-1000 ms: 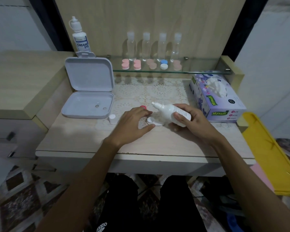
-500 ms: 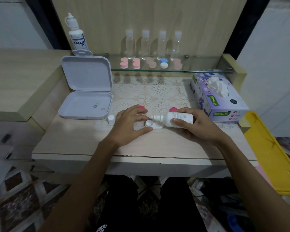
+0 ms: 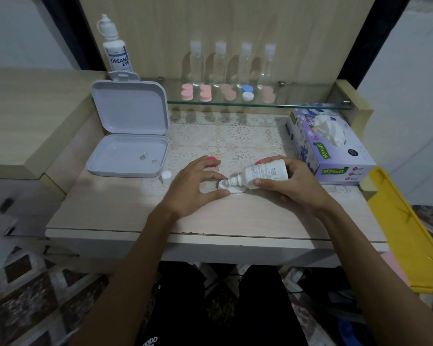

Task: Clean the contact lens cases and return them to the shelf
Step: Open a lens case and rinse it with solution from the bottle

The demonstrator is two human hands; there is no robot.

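Right hand (image 3: 289, 186) is gripping a tilted white bottle (image 3: 259, 174), nozzle over the open white lens case (image 3: 226, 187) on the table (image 3: 135, 211); left hand (image 3: 194, 189) is pinching the case's near edge.

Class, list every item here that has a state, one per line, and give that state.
Small bottle: uncapped, tipped, nozzle over the case.
Case: open, on the table.
White cap: off, standing on the table.
Grey box: lid up.
Right hand: grips the bottle.
Left hand: steadies the case with its fingers.
Dream Eye bottle: capped, upright.
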